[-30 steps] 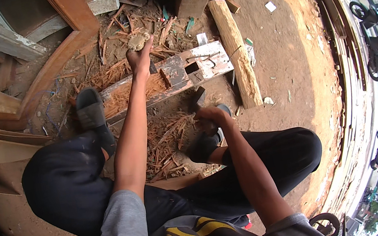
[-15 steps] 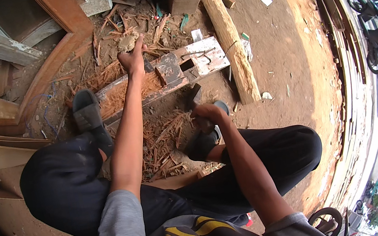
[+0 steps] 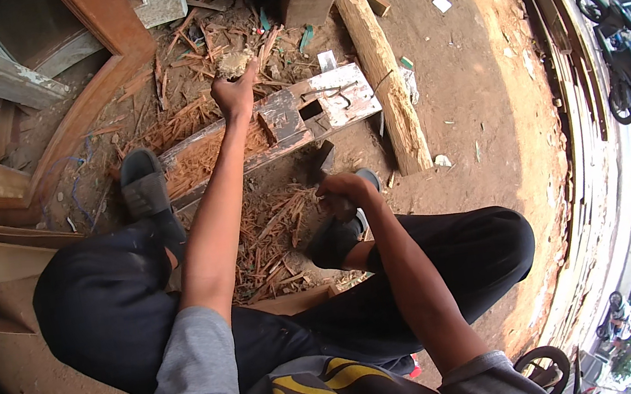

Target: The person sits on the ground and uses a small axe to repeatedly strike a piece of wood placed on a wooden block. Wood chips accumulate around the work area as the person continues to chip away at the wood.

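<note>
My left hand (image 3: 235,98) is closed around a chisel, whose frayed, pale wooden handle end (image 3: 235,64) sticks out above the fist. The hand hides its blade. Below it lies a timber beam (image 3: 283,124) with flaking paint, a roughly chipped reddish-brown hollow, a dark rectangular slot and bent metal rods at its right end. My right hand (image 3: 344,192) grips a hammer by its handle, low beside my right foot. The dark hammer head (image 3: 322,159) points up toward the beam's near edge, apart from it.
Wood chips (image 3: 276,232) cover the ground around the beam. A rough log (image 3: 386,82) lies crosswise at the beam's right end. My left sandal (image 3: 144,183) touches the beam's left end. Wooden frames (image 3: 110,23) lean at the far left; stacked planks (image 3: 573,156) run along the right.
My left hand has shifted a little right along the beam with the chisel, and the dark blade seen earlier is now hidden. My right hand and the hammer have hardly moved.
</note>
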`<state>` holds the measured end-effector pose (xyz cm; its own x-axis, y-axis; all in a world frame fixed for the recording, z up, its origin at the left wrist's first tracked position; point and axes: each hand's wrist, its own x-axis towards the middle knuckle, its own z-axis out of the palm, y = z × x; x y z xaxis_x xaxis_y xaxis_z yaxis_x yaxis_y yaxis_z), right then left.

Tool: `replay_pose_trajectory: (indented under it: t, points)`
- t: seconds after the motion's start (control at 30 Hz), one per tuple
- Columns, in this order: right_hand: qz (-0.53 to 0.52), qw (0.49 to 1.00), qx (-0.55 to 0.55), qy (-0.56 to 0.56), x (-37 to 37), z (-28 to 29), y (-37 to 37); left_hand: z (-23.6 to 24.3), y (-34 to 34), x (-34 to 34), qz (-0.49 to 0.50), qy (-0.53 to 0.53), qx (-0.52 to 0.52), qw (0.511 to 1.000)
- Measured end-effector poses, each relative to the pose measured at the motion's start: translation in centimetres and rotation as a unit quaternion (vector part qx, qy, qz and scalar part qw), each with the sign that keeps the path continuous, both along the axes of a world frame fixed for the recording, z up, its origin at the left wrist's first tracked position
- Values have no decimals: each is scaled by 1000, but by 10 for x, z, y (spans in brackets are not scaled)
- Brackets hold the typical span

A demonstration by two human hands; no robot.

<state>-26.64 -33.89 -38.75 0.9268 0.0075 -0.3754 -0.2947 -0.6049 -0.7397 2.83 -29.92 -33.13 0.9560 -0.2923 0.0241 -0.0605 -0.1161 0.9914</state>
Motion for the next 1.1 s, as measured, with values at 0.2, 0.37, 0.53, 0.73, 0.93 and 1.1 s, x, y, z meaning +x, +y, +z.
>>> replay_pose_trajectory:
  t: [0.2,0.37,0.53,0.73,0.93,1.1]
  points:
    - [91,990,-111,2,8,-1,3,11,7,7,45,75,16,996]
    - [44,989,-63,-126,-12,-13,-10,21,-4,-11,27,17,-40,999]
    - [56,997,-43,6,10,19,0,16,10,-14,28,6,49,998]
    - [-13,988,34,147,21,39,3,18,10,-9,66,39,102,992]
    - [-105,981,121,110,5,21,1,22,17,-7,3,160,26,987]
    - [91,989,-113,-24,15,22,4,22,28,-5,47,164,-82,982]
